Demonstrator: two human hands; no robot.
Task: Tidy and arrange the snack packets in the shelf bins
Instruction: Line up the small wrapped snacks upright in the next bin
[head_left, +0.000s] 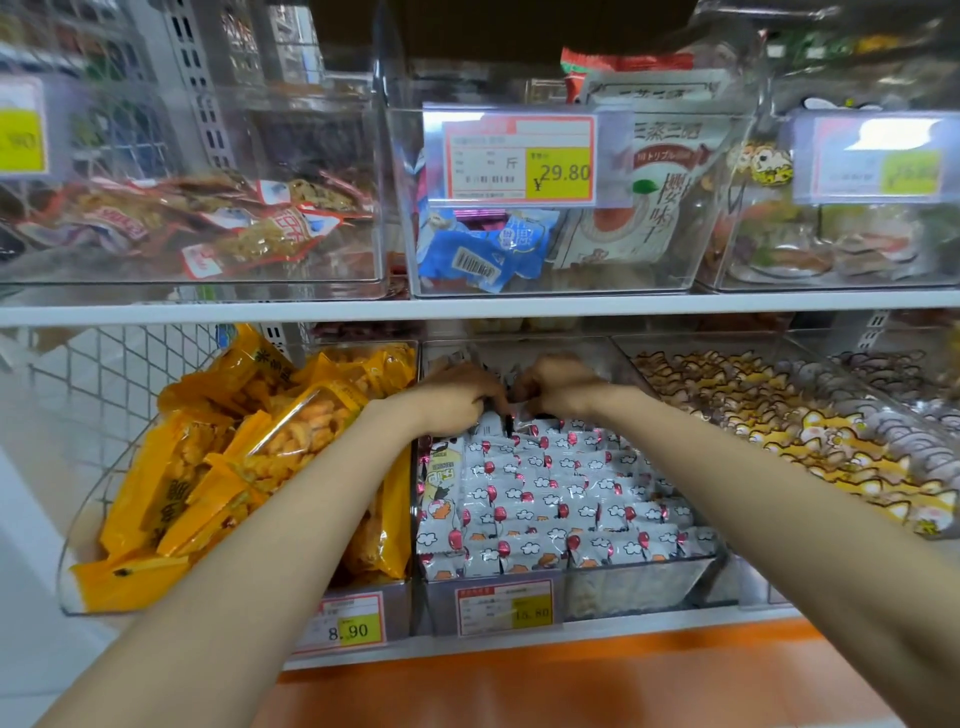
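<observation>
A clear middle bin (639, 584) on the lower shelf holds several rows of small white snack packets (561, 499) printed with red balloons and clouds. Both hands reach to the back of this bin. My left hand (457, 397) has its fingers curled around packets at the rear of the pile. Close beside it, my right hand (558, 387) also curls its fingers on packets there. What lies under the fingers is partly hidden.
Yellow snack bags (249, 457) fill the bin to the left. Cat-print packets (779, 415) fill the bin to the right. The upper shelf (467, 306) carries clear bins with blue packets (483, 249), red-edged packs (208, 223) and price tags (519, 158). An orange ledge (571, 686) runs below.
</observation>
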